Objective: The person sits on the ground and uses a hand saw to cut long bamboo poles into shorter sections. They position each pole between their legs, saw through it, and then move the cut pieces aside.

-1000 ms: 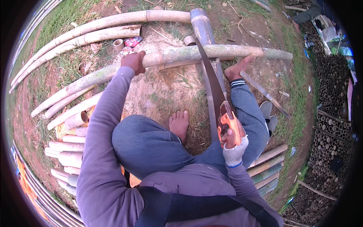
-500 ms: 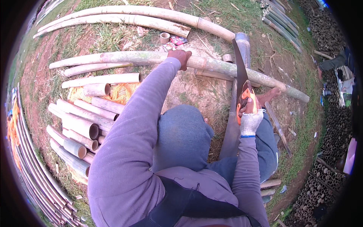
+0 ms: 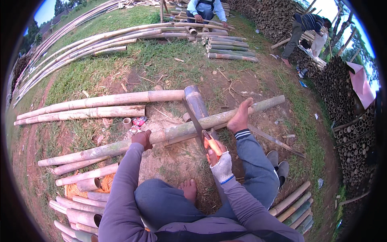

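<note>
My left hand (image 3: 142,139) is wrapped round a long bamboo pole (image 3: 174,132), which slants from the near left to the far right. In a white knitted glove, my right hand (image 3: 221,164) grips the orange handle of a handsaw (image 3: 196,123). The dark saw blade lies across the pole; whether it sits in a cut cannot be seen. Beneath the pole runs a thick bamboo log (image 3: 195,100) that supports it. My bare foot (image 3: 241,116) presses on the pole to the right of the saw.
Two bamboo poles (image 3: 100,99) lie beyond my left hand, near a short bamboo ring (image 3: 127,122). Cut bamboo lengths (image 3: 84,218) are piled at the near left, others (image 3: 292,203) at the near right. A split strip (image 3: 278,141) lies right. Two people (image 3: 206,9) work farther off.
The view has tilted up and swung right, bringing the far stacks and other people into sight. Both hands keep their hold, and the saw still lies across the pole.
</note>
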The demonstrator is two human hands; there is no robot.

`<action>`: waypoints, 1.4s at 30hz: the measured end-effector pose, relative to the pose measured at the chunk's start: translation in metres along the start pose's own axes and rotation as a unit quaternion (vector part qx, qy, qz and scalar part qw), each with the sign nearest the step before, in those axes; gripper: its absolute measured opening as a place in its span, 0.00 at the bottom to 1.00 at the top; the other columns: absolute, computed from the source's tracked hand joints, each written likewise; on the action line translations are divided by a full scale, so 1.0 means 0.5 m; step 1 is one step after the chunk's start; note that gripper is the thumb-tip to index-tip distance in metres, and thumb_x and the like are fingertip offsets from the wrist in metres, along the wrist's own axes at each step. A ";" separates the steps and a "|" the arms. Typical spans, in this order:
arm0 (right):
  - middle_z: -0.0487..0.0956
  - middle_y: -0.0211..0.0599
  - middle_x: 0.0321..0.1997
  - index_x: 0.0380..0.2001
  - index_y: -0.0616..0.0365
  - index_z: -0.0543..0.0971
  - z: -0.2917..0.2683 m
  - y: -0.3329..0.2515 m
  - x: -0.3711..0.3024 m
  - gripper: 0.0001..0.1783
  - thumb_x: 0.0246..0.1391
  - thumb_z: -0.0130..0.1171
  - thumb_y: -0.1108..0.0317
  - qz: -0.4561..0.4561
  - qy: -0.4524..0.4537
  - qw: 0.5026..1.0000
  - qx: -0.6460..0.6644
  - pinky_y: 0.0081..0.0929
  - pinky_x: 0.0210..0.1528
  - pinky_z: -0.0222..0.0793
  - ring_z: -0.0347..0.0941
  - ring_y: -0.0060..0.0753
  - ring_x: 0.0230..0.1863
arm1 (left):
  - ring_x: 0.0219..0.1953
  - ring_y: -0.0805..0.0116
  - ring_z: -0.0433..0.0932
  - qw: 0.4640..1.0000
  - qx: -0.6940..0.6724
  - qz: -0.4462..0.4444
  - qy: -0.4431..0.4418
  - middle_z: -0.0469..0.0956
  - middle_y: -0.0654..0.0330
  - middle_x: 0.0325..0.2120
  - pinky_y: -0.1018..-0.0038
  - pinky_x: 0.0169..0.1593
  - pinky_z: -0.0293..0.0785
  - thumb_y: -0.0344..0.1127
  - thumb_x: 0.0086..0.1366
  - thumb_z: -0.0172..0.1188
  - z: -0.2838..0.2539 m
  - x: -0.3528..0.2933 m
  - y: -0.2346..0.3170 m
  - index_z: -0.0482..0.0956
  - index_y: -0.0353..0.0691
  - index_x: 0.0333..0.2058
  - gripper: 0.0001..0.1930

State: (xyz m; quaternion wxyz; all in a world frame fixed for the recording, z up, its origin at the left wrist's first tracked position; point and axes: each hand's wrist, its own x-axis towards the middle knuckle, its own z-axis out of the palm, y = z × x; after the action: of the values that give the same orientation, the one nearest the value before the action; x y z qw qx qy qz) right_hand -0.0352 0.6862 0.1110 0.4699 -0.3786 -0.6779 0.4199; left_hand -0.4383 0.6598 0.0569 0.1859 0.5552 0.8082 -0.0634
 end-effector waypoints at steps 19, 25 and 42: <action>0.84 0.46 0.51 0.59 0.69 0.79 0.015 -0.054 0.057 0.21 0.73 0.63 0.63 0.015 0.002 0.992 -0.123 0.33 0.51 0.78 0.82 0.35 0.47 | 0.51 0.48 0.87 1.000 0.009 0.001 0.013 0.87 0.53 0.45 0.49 0.54 0.81 0.44 0.52 0.78 -0.007 -0.006 0.016 0.77 0.50 0.51 0.28; 0.84 0.48 0.54 0.61 0.71 0.78 -0.041 -0.121 -0.038 0.22 0.72 0.62 0.64 -0.030 -0.052 0.993 -0.099 0.36 0.56 0.77 0.82 0.37 0.50 | 0.51 0.46 0.87 0.999 0.008 -0.042 -0.004 0.87 0.53 0.46 0.52 0.56 0.81 0.45 0.53 0.78 -0.025 -0.034 -0.049 0.77 0.50 0.52 0.29; 0.85 0.53 0.56 0.63 0.69 0.78 -0.123 -0.183 -0.140 0.24 0.68 0.64 0.69 0.003 -0.040 0.991 -0.128 0.40 0.59 0.79 0.85 0.48 0.57 | 0.48 0.48 0.88 1.000 0.011 -0.009 0.005 0.88 0.52 0.42 0.53 0.52 0.82 0.46 0.49 0.79 0.004 -0.020 -0.029 0.78 0.52 0.54 0.32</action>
State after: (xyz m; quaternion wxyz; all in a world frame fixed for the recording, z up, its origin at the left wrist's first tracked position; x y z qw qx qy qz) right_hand 0.0316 0.6027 0.1861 0.3884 -0.4206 -0.7432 0.3463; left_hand -0.4482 0.6448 0.0574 0.1753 0.5505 0.8131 -0.0715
